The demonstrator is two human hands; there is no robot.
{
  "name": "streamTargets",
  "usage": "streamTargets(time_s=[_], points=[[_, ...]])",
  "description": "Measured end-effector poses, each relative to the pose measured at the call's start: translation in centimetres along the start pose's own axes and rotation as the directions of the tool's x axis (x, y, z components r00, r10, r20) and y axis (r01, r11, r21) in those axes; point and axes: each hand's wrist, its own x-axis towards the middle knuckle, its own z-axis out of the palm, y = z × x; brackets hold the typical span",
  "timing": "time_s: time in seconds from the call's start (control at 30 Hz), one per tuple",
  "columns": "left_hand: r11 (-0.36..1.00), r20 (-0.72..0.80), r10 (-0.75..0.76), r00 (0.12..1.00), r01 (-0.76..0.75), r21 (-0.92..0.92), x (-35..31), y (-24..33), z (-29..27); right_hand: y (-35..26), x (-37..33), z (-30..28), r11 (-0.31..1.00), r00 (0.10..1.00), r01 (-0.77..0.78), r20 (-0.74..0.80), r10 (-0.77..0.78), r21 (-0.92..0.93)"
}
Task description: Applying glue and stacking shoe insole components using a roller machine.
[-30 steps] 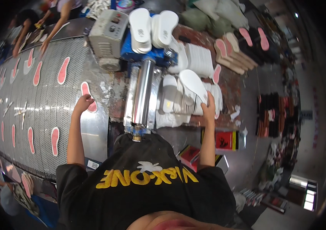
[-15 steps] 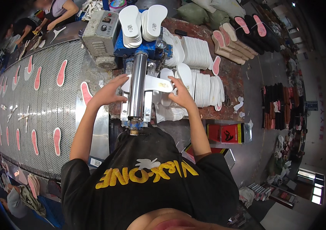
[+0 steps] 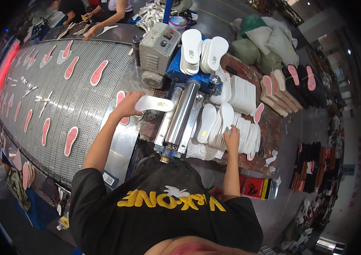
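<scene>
My left hand is closed on the heel end of a white insole, whose other end reaches the left side of the roller machine. The shiny metal roller stands between my hands on a blue and silver frame. To its right, my right hand has its fingers at the lower end of another white insole, in front of a row of white insoles standing on edge. A single white insole leans between the roller and that row.
On the left, a perforated conveyor carries pink-and-white insoles. Beyond the roller are a grey control box and piles of white insoles on the machine top. Bundled insoles lie at the far right. Another person's arm reaches over the conveyor's far edge.
The white insole has come out of the roller to the left in my left hand. My right hand has let go of it and moved to the insoles on the right. The view has turned.
</scene>
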Motion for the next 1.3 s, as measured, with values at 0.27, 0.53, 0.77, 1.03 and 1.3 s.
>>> streamTargets(time_s=[0.27,0.53,0.77,1.03,1.3], points=[[-0.092,0.311,-0.362,0.879,0.298,-0.95,-10.8,-0.5,7.8,0.3,-0.6,3.7,0.951,0.995,-0.1,-0.047,0.09,-0.292],[-0.497,0.213,-0.621,0.754,-0.17,-0.851,-15.0,2.1,13.2,-0.3,-1.2,5.1,0.931,0.996,-0.063,-0.088,0.033,-0.358],[-0.58,0.327,-0.746,0.58,-0.325,-0.747,-15.9,1.5,14.4,0.2,-1.5,5.8,0.93,0.991,-0.051,-0.137,0.0,-0.364],[-0.59,0.326,-0.719,0.613,-0.291,-0.753,-15.6,1.4,14.0,0.3,-1.9,6.2,0.935,0.979,-0.054,-0.201,-0.018,-0.349],[-0.57,0.283,-0.712,0.642,-0.295,-0.767,-15.3,1.8,13.4,0.0,-2.0,6.1,0.97,0.973,-0.047,-0.231,-0.009,-0.239]])
